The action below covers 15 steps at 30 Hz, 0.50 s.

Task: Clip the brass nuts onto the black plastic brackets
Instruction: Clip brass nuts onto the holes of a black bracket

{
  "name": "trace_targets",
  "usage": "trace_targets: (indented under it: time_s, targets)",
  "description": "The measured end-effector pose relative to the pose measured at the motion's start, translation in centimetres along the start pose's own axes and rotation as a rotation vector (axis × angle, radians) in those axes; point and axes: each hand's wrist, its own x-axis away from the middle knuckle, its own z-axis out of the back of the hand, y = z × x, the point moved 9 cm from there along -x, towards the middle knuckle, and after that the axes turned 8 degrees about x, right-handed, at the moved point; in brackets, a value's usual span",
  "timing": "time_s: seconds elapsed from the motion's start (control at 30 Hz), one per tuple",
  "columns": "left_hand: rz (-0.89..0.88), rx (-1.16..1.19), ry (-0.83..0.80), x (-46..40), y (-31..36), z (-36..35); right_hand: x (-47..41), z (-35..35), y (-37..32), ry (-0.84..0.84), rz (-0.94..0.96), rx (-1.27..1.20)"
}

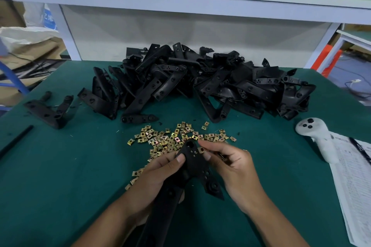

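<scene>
Green desk (60, 176), lower centre: left hand (158, 176) grips 1 black bracket (192, 163), stiff, light; long axis runs bottom to centre, holed tip pointing up-frame. Right hand (230, 164) fingers pinch 1 brass nut (201, 149) at that tip; small, likely slippery. Beyond: loose nuts (170, 138), then bracket pile (200, 84).

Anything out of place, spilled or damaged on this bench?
Nothing looks damaged. The brass nuts lie loose on the green mat, and the black brackets form an untidy heap behind. A white handheld controller lies on the mat at right, unrelated to the clipping work.
</scene>
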Motion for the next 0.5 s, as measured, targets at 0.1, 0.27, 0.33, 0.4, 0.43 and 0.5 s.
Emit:
trace_targets:
  time_s: [0.1, 0.27, 0.33, 0.4, 0.43, 0.5]
  targets:
    - [0.033, 0.003, -0.026, -0.3, -0.4, 0.2, 0.1, -0.1, -0.4, 0.000, 0.035, 0.023]
    - [0.058, -0.003, -0.053, -0.2, -0.5, 0.2, 0.4, 0.5, -0.8, 0.066, 0.163, 0.150]
    - [0.061, -0.019, -0.037, -0.1, -0.7, 0.4, 0.5, 0.7, -1.0, 0.085, 0.212, 0.220]
    - [0.044, -0.003, -0.038, -0.1, -0.7, 0.4, 0.6, 0.8, -1.2, 0.108, 0.246, 0.270]
    - [0.037, 0.009, -0.043, 0.0, -0.7, 0.4, 0.7, 0.8, -1.3, 0.115, 0.253, 0.279]
    - [0.037, 0.000, -0.059, 0.1, -0.7, 0.2, 0.8, 0.8, -1.3, 0.118, 0.269, 0.308]
